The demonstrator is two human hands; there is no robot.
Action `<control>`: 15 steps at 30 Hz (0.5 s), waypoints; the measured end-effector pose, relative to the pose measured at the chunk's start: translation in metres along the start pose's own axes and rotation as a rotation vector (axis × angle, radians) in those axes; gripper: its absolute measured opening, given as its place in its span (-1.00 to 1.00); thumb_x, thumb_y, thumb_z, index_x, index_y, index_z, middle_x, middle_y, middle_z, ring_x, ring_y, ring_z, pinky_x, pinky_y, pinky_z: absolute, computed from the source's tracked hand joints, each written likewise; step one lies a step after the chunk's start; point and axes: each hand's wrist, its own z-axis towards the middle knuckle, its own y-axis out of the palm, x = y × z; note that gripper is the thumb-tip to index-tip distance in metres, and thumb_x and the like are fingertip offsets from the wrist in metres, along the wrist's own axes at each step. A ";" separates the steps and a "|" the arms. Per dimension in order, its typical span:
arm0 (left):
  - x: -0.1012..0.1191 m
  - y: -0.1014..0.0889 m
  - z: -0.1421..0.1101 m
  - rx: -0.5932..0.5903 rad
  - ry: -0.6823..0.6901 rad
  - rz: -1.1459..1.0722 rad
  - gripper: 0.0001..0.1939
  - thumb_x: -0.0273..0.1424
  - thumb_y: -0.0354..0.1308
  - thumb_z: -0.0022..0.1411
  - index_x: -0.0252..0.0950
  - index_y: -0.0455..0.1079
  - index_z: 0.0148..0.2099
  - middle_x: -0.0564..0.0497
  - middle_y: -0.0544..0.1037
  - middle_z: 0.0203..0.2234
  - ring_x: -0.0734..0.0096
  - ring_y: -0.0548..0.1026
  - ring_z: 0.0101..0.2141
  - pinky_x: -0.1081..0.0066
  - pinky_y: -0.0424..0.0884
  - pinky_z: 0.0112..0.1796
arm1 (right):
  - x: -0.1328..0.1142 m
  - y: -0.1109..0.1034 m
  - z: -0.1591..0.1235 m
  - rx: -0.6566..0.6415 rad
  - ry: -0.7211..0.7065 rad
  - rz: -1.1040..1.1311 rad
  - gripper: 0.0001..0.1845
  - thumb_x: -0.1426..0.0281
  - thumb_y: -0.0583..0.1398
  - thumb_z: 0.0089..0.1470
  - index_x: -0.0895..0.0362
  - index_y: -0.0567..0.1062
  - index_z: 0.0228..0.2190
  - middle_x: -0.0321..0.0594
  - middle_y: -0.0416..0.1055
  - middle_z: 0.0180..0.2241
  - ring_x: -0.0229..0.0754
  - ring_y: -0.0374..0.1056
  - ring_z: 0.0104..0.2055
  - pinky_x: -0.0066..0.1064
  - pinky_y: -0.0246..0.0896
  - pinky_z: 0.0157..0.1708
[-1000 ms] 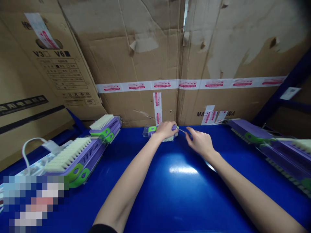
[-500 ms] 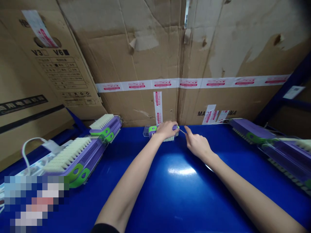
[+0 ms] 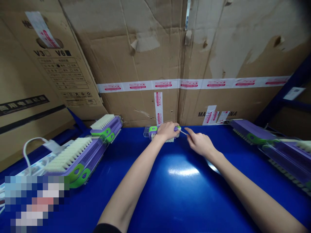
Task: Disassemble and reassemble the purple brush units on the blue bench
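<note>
From the person's head, the only view looks forward and slightly down along the forearms to the hands, near the middle of the picture, with the table spreading below and the cardboard faced nearly head-on beyond.
</note>
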 end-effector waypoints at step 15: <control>0.013 -0.002 0.000 0.008 -0.044 0.048 -0.63 -0.08 0.01 0.23 -0.18 0.43 -0.07 -0.05 0.57 -0.23 0.20 0.51 -0.18 0.34 0.38 -0.23 | 0.032 0.017 0.005 0.129 0.024 0.026 -0.51 0.26 -0.13 0.25 0.06 0.24 0.15 -0.13 0.54 -0.33 -0.02 0.47 -0.32 -0.33 0.24 -0.37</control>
